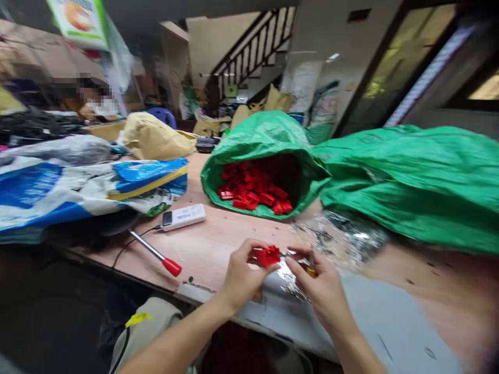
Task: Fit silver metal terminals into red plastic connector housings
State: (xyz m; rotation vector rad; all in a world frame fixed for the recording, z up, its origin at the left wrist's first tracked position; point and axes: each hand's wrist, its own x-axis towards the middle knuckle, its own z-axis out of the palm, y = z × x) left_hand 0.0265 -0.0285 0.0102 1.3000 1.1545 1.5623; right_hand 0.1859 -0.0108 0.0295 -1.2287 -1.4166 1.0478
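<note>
My left hand [244, 275] is closed in a pinch on a small red plastic part [268, 255] just above the near edge of the wooden table [218, 244]. My right hand [322, 283] is closed too, its fingers meeting the red part from the right and gripping a small metal piece with a yellowish end [310, 270]. Behind the hands an open green bag [261, 137] lies on its side, filled with several more red parts [255, 189].
A second large green bag [413, 182] fills the right side. Clear plastic with small metal pieces [343, 234] lies before it. A white remote-like device [183, 216] and a red-handled tool [156, 254] lie at left, by blue-and-white sacks [78, 189]. A person sits far left.
</note>
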